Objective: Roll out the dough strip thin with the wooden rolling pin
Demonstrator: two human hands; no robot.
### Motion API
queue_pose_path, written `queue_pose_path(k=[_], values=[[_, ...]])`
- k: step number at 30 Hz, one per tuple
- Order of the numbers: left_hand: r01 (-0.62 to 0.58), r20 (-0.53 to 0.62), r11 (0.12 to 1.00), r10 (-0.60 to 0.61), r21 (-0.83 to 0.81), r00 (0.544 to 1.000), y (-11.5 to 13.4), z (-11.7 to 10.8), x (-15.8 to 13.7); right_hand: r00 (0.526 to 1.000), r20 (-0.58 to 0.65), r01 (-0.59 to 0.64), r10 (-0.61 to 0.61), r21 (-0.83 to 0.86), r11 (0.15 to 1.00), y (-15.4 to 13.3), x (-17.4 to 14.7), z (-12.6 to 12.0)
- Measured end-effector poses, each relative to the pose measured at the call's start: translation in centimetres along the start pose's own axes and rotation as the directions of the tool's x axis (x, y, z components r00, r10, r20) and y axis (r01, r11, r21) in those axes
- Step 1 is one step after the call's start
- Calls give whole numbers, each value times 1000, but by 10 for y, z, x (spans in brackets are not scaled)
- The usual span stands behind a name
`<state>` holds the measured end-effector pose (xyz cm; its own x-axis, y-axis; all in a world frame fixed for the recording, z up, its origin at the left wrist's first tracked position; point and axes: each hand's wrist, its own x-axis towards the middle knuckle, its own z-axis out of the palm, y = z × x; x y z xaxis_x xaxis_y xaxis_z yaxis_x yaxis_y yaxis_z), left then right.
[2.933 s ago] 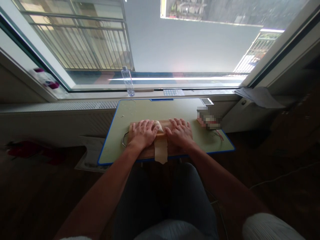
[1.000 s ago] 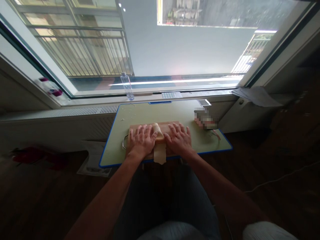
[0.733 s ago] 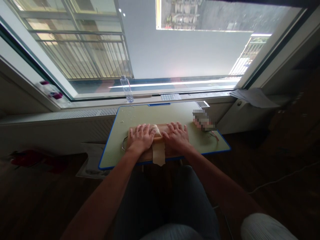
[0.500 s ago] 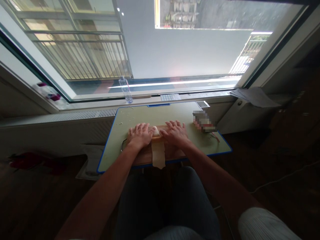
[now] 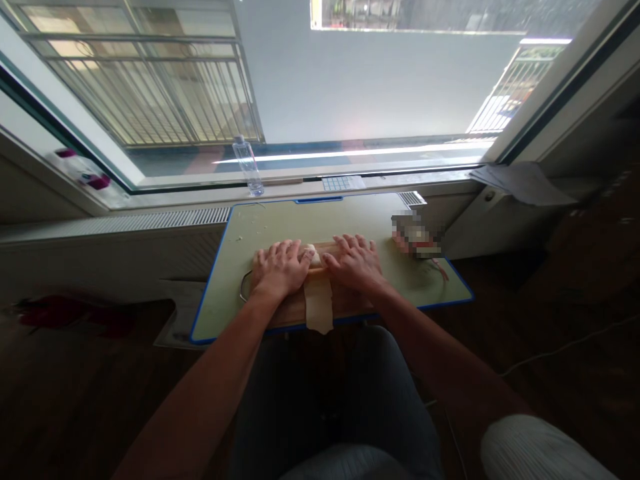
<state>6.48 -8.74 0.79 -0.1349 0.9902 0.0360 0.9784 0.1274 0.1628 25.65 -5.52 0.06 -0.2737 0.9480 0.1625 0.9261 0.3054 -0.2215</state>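
Note:
My left hand [image 5: 281,267] lies flat over the left part of a wooden rolling pin [image 5: 318,273], its fingers stretched forward. On the right part of the pin rests my right hand [image 5: 354,261], fingers spread and the thumb pointing inward. Only a short length of the pin shows between them. Behind it, between the thumbs, is a pale lump of dough [image 5: 313,255]. A flattened strip of dough [image 5: 319,308] runs toward me from under the pin and hangs over the table's front edge. Beneath all this is a wooden cutting board [image 5: 287,312] with a metal handle at its left.
The small blue-edged table [image 5: 220,300] stands against the window sill. A blurred-out object [image 5: 416,235] sits at its right. Small crumbs lie at the back left. On the sill are a clear bottle [image 5: 247,167], a pink-capped bottle [image 5: 83,170] and papers [image 5: 523,185].
The camera view has shifted a little. Both hands stay flat on the rolling pin, and the dough strip still hangs over the front edge.

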Motion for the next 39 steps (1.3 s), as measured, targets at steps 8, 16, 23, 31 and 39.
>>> queue_pose_path(k=[8,16,23,31,39], values=[[-7,-74,1000,9,23,997,4,6,-15,999,-44,6,-8,-33,999,0,-14,3],[-1,-94,999,5,41,996,10,2,-39,994,-98,41,-44,-34,999,-1,-34,3],[-8,0,999,8,51,1000,3,-2,-14,1000,3,24,-23,-34,999,-2,-12,-2],[-21,21,1000,21,14,1000,0,-2,0,1000,29,1,-1,-14,1000,-2,3,-4],[-27,-60,999,29,31,998,5,0,-15,999,-36,-4,4,-17,1000,-1,-9,3]])
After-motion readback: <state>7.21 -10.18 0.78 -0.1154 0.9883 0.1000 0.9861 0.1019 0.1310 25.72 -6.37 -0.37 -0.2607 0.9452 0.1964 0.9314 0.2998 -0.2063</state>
